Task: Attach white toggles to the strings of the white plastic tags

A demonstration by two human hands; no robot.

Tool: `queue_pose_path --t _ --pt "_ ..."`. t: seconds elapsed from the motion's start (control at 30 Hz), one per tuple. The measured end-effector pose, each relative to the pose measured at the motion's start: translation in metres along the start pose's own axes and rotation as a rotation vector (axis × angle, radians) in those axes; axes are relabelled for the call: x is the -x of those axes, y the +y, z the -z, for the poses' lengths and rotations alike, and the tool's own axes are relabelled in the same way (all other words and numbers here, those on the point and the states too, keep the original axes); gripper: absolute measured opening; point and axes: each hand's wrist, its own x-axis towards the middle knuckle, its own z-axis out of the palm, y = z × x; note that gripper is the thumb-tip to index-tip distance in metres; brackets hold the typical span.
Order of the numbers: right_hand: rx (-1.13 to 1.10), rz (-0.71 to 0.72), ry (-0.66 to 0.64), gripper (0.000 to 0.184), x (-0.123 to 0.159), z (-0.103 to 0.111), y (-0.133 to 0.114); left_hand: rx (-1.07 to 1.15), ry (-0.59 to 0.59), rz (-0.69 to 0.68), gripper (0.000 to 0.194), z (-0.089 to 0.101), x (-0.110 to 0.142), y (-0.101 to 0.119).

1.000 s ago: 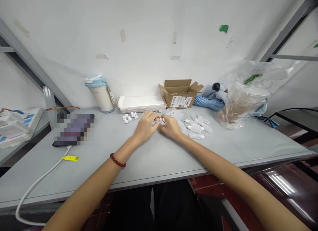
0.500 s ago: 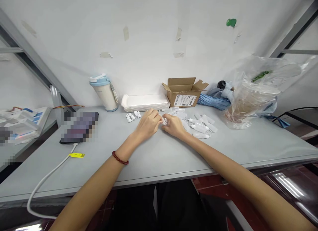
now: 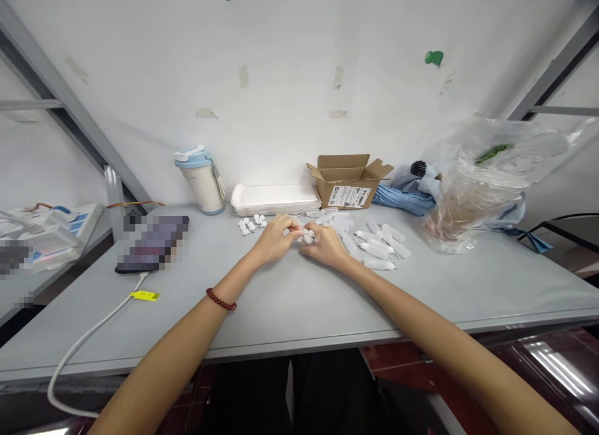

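My left hand (image 3: 277, 240), a red bead bracelet on its wrist, has its fingertips pinched at a small white piece (image 3: 307, 236). My right hand (image 3: 326, 244) closes on the same piece from the other side, thumb and fingers bent around it. Its exact kind is too small to make out. Left of my hands lies a little group of white plastic parts (image 3: 251, 224). Beside and behind my right hand are several translucent plastic tubes with narrow tips (image 3: 377, 248), scattered on the grey table (image 3: 290, 304).
Along the wall stand a cream-and-blue tumbler (image 3: 201, 182), a stack of white trays (image 3: 276, 199) and an open cardboard box (image 3: 349, 188). Blue cloth (image 3: 405, 195) and a clear plastic bag (image 3: 472, 204) are at the right. A phone (image 3: 152, 243) with a white cable lies left.
My fingers have shifted slightly, and the small white piece between them shows more. The view has tilted up a little.
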Motion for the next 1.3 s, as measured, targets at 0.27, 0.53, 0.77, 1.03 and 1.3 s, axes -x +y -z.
queue_pose_path --t 0.27,0.53,0.77,1.03,1.3 --pt "-0.033 0.010 -0.007 0.020 0.000 -0.001 -0.001 0.323 -0.066 0.228 0.029 0.002 -0.002 -0.001" --pt "-0.028 -0.002 0.002 0.018 0.001 -0.002 0.002 0.546 -0.051 0.344 0.031 -0.003 -0.003 -0.008" --pt "-0.027 -0.016 0.019 0.021 0.002 -0.004 0.003 0.410 -0.069 0.330 0.020 0.003 -0.002 -0.008" --pt "0.029 0.010 0.014 0.022 0.002 -0.004 0.001 0.025 0.014 0.038 0.011 -0.007 0.002 -0.002" --pt "0.067 0.061 0.006 0.023 0.000 -0.008 0.001 -0.269 -0.071 -0.117 0.014 0.011 -0.001 -0.005"
